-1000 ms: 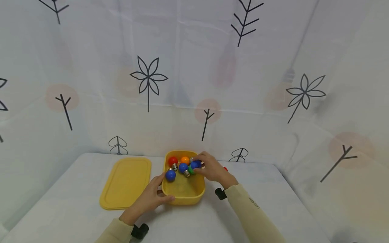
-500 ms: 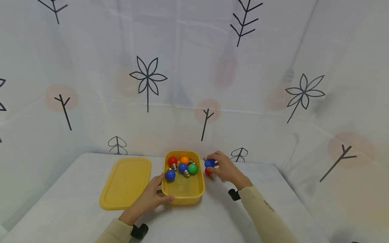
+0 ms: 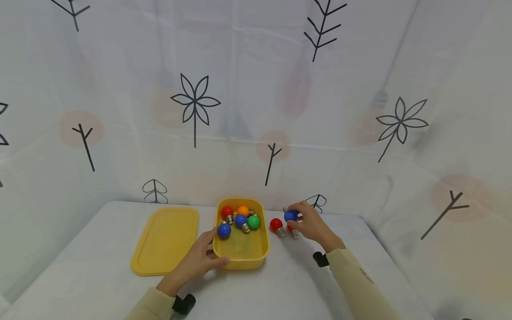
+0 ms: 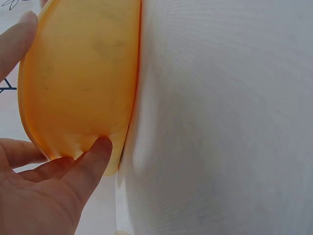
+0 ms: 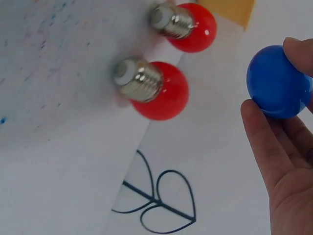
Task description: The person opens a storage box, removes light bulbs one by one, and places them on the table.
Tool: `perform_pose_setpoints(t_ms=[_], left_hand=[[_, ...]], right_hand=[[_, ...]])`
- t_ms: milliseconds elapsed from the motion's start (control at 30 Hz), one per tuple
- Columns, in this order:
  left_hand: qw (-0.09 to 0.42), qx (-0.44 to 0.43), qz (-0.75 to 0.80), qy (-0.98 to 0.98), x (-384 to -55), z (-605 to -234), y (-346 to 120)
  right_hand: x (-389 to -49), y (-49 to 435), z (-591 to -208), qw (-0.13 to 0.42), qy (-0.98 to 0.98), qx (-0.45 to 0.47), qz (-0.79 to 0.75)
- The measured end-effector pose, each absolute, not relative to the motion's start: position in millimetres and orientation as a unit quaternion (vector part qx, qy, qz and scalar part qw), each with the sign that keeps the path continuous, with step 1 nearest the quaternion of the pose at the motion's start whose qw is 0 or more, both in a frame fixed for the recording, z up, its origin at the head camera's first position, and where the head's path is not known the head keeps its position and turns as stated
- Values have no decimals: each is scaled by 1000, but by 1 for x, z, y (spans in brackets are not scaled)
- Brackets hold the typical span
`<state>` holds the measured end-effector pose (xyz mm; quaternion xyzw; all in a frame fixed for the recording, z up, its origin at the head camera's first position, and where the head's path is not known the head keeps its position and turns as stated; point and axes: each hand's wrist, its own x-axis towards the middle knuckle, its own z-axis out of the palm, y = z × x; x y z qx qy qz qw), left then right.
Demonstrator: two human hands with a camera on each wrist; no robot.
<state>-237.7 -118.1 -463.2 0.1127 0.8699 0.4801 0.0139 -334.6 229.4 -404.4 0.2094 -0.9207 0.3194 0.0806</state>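
My left hand (image 3: 199, 258) holds the near left corner of a yellow plastic box (image 3: 242, 264), thumb on its front wall and fingers along its side. Inside the box lie several light bulbs, among them a red bulb (image 3: 227, 212), an orange bulb (image 3: 242, 211) and a green bulb (image 3: 254, 222). To the right of the box, my right hand (image 3: 313, 224) pinches a blue light bulb (image 5: 277, 81) between thumb and fingers. In the head view it overlaps one of two red bulbs (image 5: 168, 90) lying on the table.
A flat yellow lid (image 3: 166, 242) lies on the white table (image 3: 256, 293) to the left of the box. Behind the table hangs a white cloth (image 3: 240, 111) printed with line-drawn plants. The other red bulb (image 3: 276, 224) lies just right of the box.
My right hand has lifted the blue bulb out of the box and carried it to the right, over the red bulbs. The left hand has stayed on the box.
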Motion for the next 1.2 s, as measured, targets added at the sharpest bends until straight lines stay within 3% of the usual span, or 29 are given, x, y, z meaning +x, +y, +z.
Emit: perform_pose_setpoints(t_ms=[567,1200], left_hand=[[16,114,478,871,-239,-463,-118],[14,120,481,868,-240,-466,-119]], right_hand=[[-335,265,-425,94,-929,196,298],[-342,277,-445,47,-953,139,263]])
